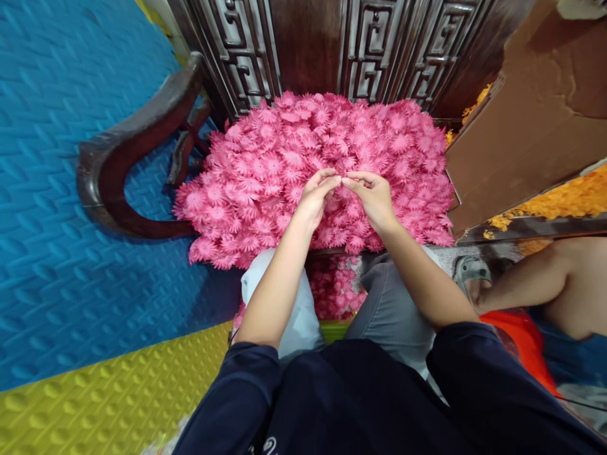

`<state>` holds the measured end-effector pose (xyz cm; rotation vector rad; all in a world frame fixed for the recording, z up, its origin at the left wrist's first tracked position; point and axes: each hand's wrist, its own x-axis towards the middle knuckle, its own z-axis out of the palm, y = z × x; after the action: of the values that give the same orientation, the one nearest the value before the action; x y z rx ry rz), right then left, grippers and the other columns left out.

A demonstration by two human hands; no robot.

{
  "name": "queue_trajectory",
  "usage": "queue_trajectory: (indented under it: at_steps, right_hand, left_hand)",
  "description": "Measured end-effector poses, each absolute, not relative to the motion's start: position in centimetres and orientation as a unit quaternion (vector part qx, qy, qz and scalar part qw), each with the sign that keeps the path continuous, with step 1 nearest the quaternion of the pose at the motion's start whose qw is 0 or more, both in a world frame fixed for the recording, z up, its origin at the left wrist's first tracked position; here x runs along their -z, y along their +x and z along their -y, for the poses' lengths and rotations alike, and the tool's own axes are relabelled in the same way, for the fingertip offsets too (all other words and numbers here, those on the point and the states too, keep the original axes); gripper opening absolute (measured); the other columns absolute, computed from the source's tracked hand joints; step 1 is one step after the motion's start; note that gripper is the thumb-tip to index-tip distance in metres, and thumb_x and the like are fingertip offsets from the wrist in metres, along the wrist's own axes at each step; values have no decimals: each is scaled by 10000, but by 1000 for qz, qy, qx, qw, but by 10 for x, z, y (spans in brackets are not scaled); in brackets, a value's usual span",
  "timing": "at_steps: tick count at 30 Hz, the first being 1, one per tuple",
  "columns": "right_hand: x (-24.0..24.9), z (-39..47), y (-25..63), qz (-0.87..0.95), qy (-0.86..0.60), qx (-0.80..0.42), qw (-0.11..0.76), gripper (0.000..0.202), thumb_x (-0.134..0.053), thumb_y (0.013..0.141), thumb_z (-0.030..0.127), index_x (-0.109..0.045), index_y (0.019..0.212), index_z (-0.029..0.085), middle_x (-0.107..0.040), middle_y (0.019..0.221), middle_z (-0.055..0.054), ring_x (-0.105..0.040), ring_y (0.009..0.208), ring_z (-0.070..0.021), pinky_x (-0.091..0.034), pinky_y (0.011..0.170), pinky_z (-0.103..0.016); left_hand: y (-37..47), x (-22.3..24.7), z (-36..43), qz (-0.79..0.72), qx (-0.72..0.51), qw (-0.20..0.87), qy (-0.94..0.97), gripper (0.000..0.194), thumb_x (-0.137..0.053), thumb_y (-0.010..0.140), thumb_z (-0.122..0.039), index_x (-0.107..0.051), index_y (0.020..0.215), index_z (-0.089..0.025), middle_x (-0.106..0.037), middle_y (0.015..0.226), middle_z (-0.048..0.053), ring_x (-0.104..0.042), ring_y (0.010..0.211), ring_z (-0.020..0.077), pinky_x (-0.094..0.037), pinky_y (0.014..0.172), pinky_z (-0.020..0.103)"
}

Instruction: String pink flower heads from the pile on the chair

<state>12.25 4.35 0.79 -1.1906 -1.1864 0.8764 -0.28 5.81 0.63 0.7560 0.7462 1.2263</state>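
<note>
A heap of pink daisy-like flower heads (275,167) lies just beyond the person's knees (386,281). Over the heap's middle, the left hand (315,194) and the right hand (374,196) meet at the fingertips, thumbs and forefingers drawn together; whether they grip something small, I cannot tell. Behind the heap stands a carved dark-wood panel (308,50); left of it, a curved wooden armrest (111,164); right, brown cardboard (526,133).

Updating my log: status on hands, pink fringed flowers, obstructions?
Left hand, right hand: fingertips close over heaped pink flowers; anything pinched unclear. Brown cardboard sheet beside heap, not blocking.
</note>
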Motion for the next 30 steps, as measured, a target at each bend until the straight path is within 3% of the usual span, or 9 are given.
queue_trajectory:
  at_steps: [6,9,17,22,30]
  right_hand:
    - [-6,-47,125,519,-514,-353,585,238,-744,626,359,-731,795,191,-702,759,15,-579,672,-98,-476,740,-280]
    - [-6,-47,126,516,-516,-344,590,188,-736,631,340,-730,748,193,-721,772,7,-613,722,-119,-482,764,-289]
    - [-5,-47,127,520,-541,-333,571,186,-718,647,325,-727,756,174,-713,742,4,-544,609,-91,-453,681,-268]
    - [-7,-45,126,521,-543,-332,568,162,-720,645,311,-719,724,169,-697,715,13,-494,562,-72,-426,630,-247]
    - [-7,-45,123,544,-512,-368,554,173,-729,648,319,-740,773,199,-734,814,8,-636,757,-124,-484,788,-281]
  left_hand:
    - [-2,-2,-59,-345,-558,653,379,26,-636,713,-160,-621,723,-179,-615,753,-42,-547,724,68,-404,723,191]
    - [-2,-1,-58,-369,-554,620,416,47,-626,730,-188,-655,693,-186,-648,762,-26,-577,795,97,-425,777,205]
    - [-1,1,-57,-408,-565,532,481,62,-627,720,-198,-683,701,-177,-682,765,-12,-593,779,114,-437,821,239]
    - [0,3,-58,-415,-568,537,466,57,-616,699,-166,-667,673,-167,-659,717,-22,-572,723,100,-430,783,228]
    - [1,2,-59,-387,-561,612,402,84,-593,716,-162,-632,643,-176,-627,675,-35,-569,722,88,-434,777,217]
